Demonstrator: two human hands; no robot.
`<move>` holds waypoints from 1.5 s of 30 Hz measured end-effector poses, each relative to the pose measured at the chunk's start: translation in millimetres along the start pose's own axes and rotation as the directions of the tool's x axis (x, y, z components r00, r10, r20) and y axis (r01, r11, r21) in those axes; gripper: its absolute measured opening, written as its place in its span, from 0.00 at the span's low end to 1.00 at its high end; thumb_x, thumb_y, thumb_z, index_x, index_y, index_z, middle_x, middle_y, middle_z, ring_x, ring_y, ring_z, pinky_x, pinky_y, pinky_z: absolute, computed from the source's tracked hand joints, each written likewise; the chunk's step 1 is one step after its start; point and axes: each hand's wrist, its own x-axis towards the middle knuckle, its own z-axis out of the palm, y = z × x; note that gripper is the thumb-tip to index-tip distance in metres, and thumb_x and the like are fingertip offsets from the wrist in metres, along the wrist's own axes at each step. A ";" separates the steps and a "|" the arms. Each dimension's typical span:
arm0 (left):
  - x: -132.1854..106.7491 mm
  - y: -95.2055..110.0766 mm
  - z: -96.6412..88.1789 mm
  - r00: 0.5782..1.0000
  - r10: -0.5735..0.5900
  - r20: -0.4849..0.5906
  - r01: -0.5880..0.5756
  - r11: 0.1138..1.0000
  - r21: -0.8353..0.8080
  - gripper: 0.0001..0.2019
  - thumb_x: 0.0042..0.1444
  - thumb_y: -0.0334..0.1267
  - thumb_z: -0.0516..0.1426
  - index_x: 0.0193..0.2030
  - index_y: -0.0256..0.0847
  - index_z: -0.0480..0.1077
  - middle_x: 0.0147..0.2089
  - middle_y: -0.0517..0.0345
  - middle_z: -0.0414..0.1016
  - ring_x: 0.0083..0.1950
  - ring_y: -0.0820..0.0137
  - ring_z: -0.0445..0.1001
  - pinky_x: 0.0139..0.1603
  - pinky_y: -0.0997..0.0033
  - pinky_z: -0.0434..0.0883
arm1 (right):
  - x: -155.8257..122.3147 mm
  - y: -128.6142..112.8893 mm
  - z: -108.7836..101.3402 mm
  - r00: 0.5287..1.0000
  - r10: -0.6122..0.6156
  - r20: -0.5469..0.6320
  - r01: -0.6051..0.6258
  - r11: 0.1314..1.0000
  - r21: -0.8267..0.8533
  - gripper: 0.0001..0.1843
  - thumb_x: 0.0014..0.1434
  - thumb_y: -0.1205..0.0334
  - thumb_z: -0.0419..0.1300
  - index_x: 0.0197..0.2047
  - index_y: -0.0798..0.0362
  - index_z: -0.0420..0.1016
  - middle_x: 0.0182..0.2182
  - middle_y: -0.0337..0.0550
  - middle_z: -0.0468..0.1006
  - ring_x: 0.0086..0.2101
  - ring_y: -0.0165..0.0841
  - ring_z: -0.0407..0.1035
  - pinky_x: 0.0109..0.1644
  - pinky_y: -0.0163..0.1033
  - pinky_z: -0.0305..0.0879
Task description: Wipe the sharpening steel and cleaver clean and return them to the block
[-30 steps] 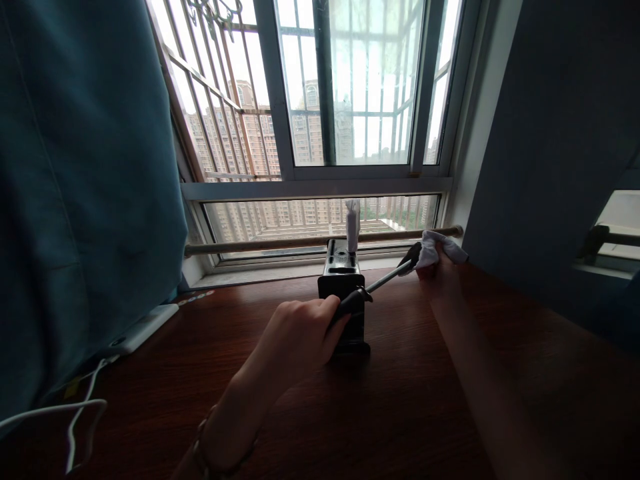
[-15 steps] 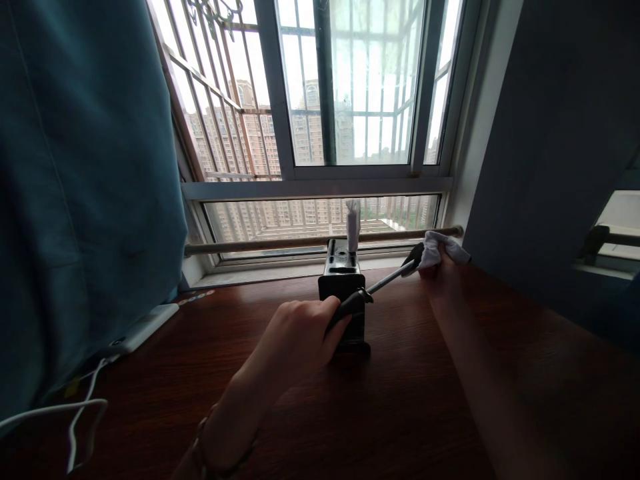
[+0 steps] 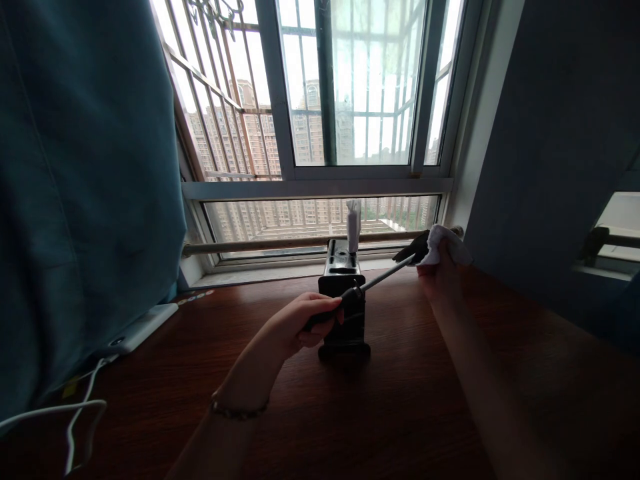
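My left hand (image 3: 310, 317) is closed around the black handle of a spatula (image 3: 387, 273) with a metal shaft and a wide dark head. It points up and to the right. In my right hand (image 3: 443, 273) is a white cloth (image 3: 443, 243), pressed against the spatula's head and covering part of it. Behind my left hand stands a black holder (image 3: 343, 267) with slots in its top, partly hidden by the hand and handle. A white, slim wrapped item (image 3: 353, 227) rises upright at the holder's top; whether it stands in or behind it I cannot tell.
The holder stands on a dark reddish wooden surface (image 3: 240, 347) before a barred window (image 3: 370, 100). A rod (image 3: 260, 245) runs along the sill. A blue curtain (image 3: 95, 167), a white power strip (image 3: 145, 327) and a white cable (image 3: 87, 400) are on the left.
My left hand has moved slightly left and turned, drawing the spatula handle down and left. More of the dark head shows beside the cloth. My right hand has barely moved.
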 end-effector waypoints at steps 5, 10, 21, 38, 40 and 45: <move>18.2 -11.7 4.7 0.997 -0.010 0.077 0.022 0.988 -0.155 0.19 0.48 0.49 0.60 0.31 0.32 0.66 0.14 0.70 0.51 0.12 0.85 0.41 0.12 0.83 0.37 | -21.0 11.2 16.7 0.989 -0.004 0.146 0.017 0.996 -0.088 0.15 0.49 0.57 0.71 0.39 0.48 0.75 0.36 0.33 0.74 0.39 0.25 0.69 0.43 0.27 0.69; 17.6 -12.8 12.3 0.994 0.085 -0.066 -0.091 0.990 -0.106 0.19 0.49 0.50 0.61 0.30 0.32 0.66 0.14 0.69 0.52 0.12 0.85 0.43 0.12 0.82 0.38 | -51.2 30.6 33.9 0.963 0.199 0.181 -0.165 0.968 -0.190 0.17 0.43 0.55 0.73 0.36 0.52 0.78 0.34 0.38 0.76 0.35 0.30 0.69 0.39 0.31 0.69; 5.8 -11.6 27.5 0.739 0.624 -0.254 -0.111 0.485 0.868 0.16 0.58 0.46 0.52 0.28 0.36 0.69 0.22 0.58 0.66 0.24 0.72 0.64 0.25 0.73 0.55 | -63.1 32.4 35.6 0.841 0.489 0.233 -0.394 0.847 -0.356 0.18 0.37 0.56 0.75 0.31 0.55 0.80 0.29 0.42 0.77 0.31 0.33 0.70 0.34 0.35 0.67; -10.1 -7.0 36.0 0.745 0.656 -0.122 -0.073 0.262 0.962 0.13 0.60 0.43 0.51 0.32 0.37 0.69 0.23 0.58 0.68 0.24 0.72 0.64 0.27 0.72 0.55 | -61.6 28.1 26.0 0.743 0.562 0.362 -0.361 0.793 -0.491 0.17 0.33 0.53 0.75 0.26 0.51 0.79 0.26 0.40 0.76 0.30 0.35 0.70 0.36 0.40 0.67; -13.7 -3.8 38.9 0.791 0.590 -0.164 -0.159 0.456 0.876 0.14 0.59 0.45 0.53 0.29 0.37 0.69 0.22 0.60 0.65 0.23 0.74 0.62 0.25 0.74 0.55 | -61.0 24.9 25.2 0.735 0.569 0.370 -0.358 0.788 -0.502 0.17 0.31 0.53 0.76 0.25 0.51 0.80 0.26 0.40 0.76 0.29 0.35 0.70 0.35 0.39 0.67; -12.4 -0.9 32.6 0.964 0.223 -0.145 -0.165 0.929 0.332 0.19 0.54 0.53 0.55 0.29 0.35 0.67 0.13 0.66 0.55 0.12 0.80 0.49 0.13 0.78 0.44 | -60.0 22.9 25.0 0.735 0.580 0.351 -0.348 0.767 -0.539 0.17 0.27 0.55 0.77 0.22 0.51 0.79 0.24 0.39 0.76 0.27 0.32 0.69 0.33 0.37 0.66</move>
